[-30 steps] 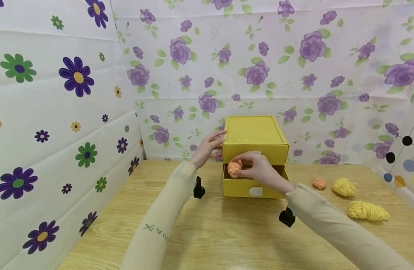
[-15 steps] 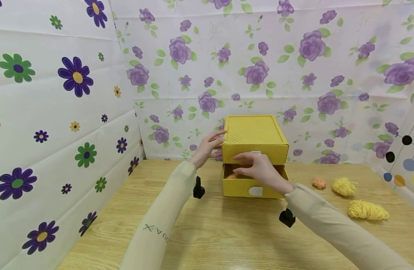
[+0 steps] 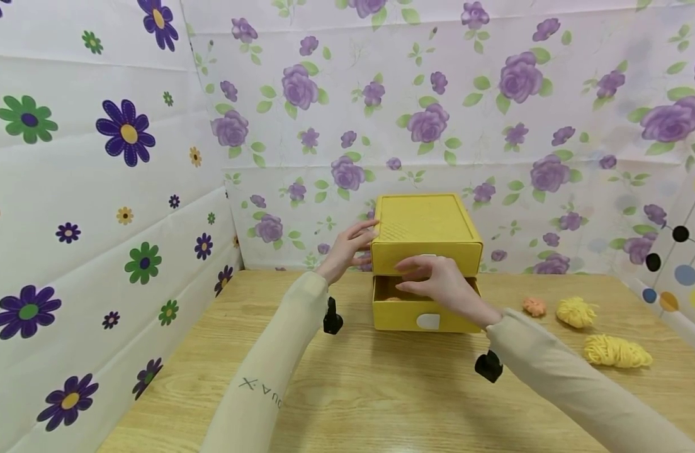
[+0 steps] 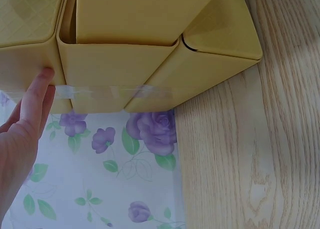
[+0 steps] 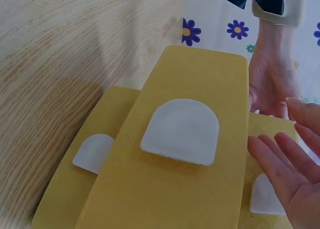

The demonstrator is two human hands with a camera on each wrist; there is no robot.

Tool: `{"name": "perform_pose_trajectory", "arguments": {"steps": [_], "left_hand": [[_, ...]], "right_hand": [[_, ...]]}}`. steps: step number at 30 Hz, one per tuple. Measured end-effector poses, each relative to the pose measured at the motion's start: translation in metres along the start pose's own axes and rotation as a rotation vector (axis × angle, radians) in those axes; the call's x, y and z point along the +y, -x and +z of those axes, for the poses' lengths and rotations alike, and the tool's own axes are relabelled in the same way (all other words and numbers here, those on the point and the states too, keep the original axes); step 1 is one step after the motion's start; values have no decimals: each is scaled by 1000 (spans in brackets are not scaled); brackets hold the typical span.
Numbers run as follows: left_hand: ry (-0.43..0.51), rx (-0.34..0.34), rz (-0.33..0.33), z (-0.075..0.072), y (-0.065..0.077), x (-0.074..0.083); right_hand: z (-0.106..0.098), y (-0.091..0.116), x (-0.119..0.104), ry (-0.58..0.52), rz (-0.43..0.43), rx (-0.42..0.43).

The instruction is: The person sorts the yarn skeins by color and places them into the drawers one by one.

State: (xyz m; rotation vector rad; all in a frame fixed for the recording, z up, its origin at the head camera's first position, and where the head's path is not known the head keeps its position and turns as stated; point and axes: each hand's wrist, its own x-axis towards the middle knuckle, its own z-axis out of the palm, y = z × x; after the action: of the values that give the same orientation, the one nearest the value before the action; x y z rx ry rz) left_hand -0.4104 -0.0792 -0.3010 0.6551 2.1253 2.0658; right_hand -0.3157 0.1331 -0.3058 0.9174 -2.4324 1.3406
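A small yellow drawer cabinet [image 3: 427,217] stands on the table, one drawer [image 3: 398,316] pulled out below its top drawer. My left hand [image 3: 347,250] touches the cabinet's left side with its fingertips; in the left wrist view a finger [image 4: 37,96] lies against the wall. Over the open drawer hovers my right hand [image 3: 440,282], fingers loosely bent and holding nothing. Just a sliver of an orange yarn ball [image 3: 392,299] shows inside, the rest hidden by the drawer front. In the right wrist view, the right hand [image 5: 292,176] is beside the pulled-out drawer front with its white tab [image 5: 182,131].
To the right on the wooden table [image 3: 347,390] lie a small orange yarn ball [image 3: 534,307], a yellow yarn ball [image 3: 576,313] and a longer yellow yarn skein [image 3: 616,352]. Flowered sheets [image 3: 302,145] hang behind and on the left.
My right hand lowered the orange yarn ball into the open drawer, let it go and rose slightly. The left hand has stayed against the cabinet's side.
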Motion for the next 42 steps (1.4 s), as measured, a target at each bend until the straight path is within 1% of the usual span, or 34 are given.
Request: {"name": "perform_pose_trajectory", "arguments": {"steps": [2,4,7,8,11,15,21,26,29,31,36,42], "left_hand": [[-8,-6,26,-1,0,-2],[-6,-6,27,-1,0,-2],[-2,-30,10,2,7,8],[-2,-31,-8,4,9,12],[8,-57,-27,7,17,23],[18,-59,-29,6,16,23],[1,-53,-30,6,16,23],[-2,-52,-32,6,16,23],[1,-46,-33,6,15,23],[5,-40,-34,7,15,23],[11,-39,-33,7,15,23],[9,-51,-30,6,15,23]], "right_hand": [[-2,2,0,-32,20,4],[-5,4,-1,-57,41,12],[-10,6,-3,-95,65,22],[-12,7,-3,-106,69,27],[-18,11,-1,-171,87,34],[-26,15,3,-244,102,36],[-39,22,7,-306,72,34],[-51,29,11,-301,66,56],[-58,33,15,-293,42,74],[-64,36,16,-282,44,96],[-79,48,16,-246,96,188],[-92,58,20,-241,162,284]]}}
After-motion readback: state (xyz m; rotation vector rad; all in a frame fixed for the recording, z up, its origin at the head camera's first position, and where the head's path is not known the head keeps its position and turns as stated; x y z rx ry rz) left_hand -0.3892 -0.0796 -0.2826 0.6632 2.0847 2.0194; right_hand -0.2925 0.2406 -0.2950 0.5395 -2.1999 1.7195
